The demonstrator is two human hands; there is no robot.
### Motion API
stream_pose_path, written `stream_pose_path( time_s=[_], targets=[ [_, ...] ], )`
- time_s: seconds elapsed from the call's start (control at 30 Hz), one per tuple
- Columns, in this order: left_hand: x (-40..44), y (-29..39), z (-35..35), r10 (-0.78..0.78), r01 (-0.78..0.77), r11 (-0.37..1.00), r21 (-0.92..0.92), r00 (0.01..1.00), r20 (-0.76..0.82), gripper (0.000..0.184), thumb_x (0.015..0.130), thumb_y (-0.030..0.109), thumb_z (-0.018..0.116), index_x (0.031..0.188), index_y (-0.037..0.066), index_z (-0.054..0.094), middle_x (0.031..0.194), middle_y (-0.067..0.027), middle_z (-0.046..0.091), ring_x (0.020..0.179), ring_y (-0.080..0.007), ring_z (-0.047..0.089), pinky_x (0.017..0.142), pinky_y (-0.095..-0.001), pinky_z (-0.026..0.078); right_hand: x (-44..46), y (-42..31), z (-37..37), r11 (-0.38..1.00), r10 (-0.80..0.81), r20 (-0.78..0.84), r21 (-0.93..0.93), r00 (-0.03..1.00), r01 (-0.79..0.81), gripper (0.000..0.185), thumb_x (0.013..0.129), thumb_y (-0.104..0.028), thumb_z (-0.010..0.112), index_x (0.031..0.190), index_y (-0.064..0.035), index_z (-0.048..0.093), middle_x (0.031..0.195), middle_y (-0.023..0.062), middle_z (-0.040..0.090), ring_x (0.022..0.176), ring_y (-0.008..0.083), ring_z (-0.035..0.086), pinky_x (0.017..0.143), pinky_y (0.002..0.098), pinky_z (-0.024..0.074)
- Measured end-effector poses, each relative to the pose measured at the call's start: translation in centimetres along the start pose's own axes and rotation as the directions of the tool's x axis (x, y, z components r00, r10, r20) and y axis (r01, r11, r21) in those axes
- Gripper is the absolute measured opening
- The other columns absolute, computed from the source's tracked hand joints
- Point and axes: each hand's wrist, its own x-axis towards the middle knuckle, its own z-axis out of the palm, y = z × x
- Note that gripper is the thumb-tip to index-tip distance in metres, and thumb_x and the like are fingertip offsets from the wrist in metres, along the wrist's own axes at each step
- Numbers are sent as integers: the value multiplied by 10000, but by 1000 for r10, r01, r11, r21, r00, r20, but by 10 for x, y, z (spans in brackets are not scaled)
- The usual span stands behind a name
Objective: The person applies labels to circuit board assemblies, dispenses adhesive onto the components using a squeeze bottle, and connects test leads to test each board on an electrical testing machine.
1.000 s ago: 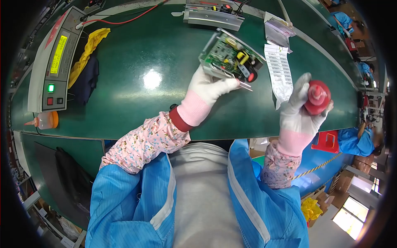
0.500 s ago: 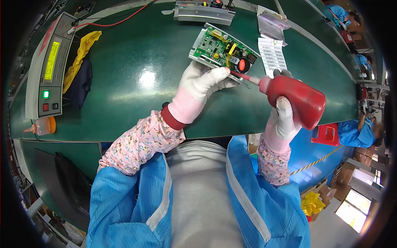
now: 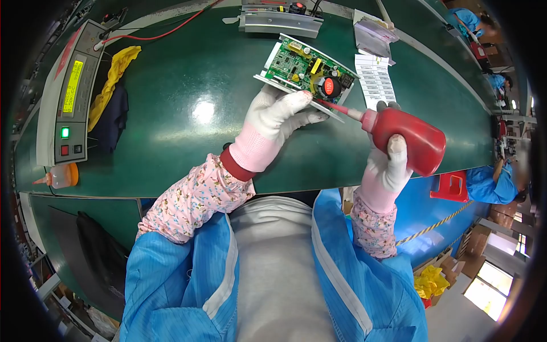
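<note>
My left hand (image 3: 279, 117), in a white glove with a pink cuff, is closed on the near edge of a green circuit board (image 3: 305, 65) in a metal tray-like frame. The board is tilted and bears a black round part with a red label (image 3: 329, 87). In my right hand (image 3: 393, 154), also gloved, is a red squeeze bottle (image 3: 413, 137), lying sideways. Its thin red nozzle points left and reaches the near edge of the frame beside my left thumb. Whether the tip touches the metal I cannot tell.
A tester with a lit display (image 3: 72, 85) stands at left, beside yellow cloth (image 3: 117, 74) and a small orange-capped bottle (image 3: 62, 175). A printed label sheet (image 3: 376, 82) lies right of the board. Behind is another metal-framed unit (image 3: 279, 23). Co-workers sit far right.
The board has turned and tilted slightly in my left hand, showing the red label more squarely. My right hand and the bottle have shifted a little to the left.
</note>
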Motion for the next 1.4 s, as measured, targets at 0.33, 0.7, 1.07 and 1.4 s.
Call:
stream_pose_path(
  time_s=[0.33, 0.7, 1.07, 1.4],
  targets=[
    [2, 11, -2, -71, 179, 931, -317, 944, 322, 689, 871, 38, 729, 1480, 41, 407, 1342, -165, 601, 1156, -303, 636, 968, -436, 541, 23, -40, 9, -145, 507, 491, 859, 708, -492, 716, 821, -45, 780, 1430, -31, 404, 1418, 162, 506, 1319, 318, 542, 1114, 395, 513],
    [3, 9, -5, 125, -193, 952, 239, 954, 273, 1173, 579, -27, 897, 1568, 108, 281, 1488, -100, 488, 1335, -292, 523, 1163, -469, 399, 21, -46, -15, 975, -27, 90, 220, 996, 6, 614, 859, -129, 737, 1400, -53, 455, 1406, 191, 525, 1303, 410, 529, 1137, 539, 432],
    [-4, 15, 2, -17, -35, 978, 208, 969, 245, 1076, 640, -133, 824, 1557, 100, 312, 1509, -116, 475, 1298, -279, 558, 1123, -423, 451, 31, -23, -14, 961, -275, 68, 12, 959, 275, 677, 750, 0, 796, 1357, -64, 504, 1256, 179, 606, 1101, 358, 648, 892, 454, 594],
    [-14, 15, -18, -313, 320, 947, -29, 940, 133, 787, 760, -220, 579, 1497, -11, 399, 1409, -233, 557, 1277, -373, 570, 1103, -493, 482, 26, -24, -11, 933, -357, 67, -23, 932, 359, 703, 733, -3, 817, 1360, -72, 506, 1250, 165, 614, 1104, 343, 651, 898, 435, 591]
  ],
)
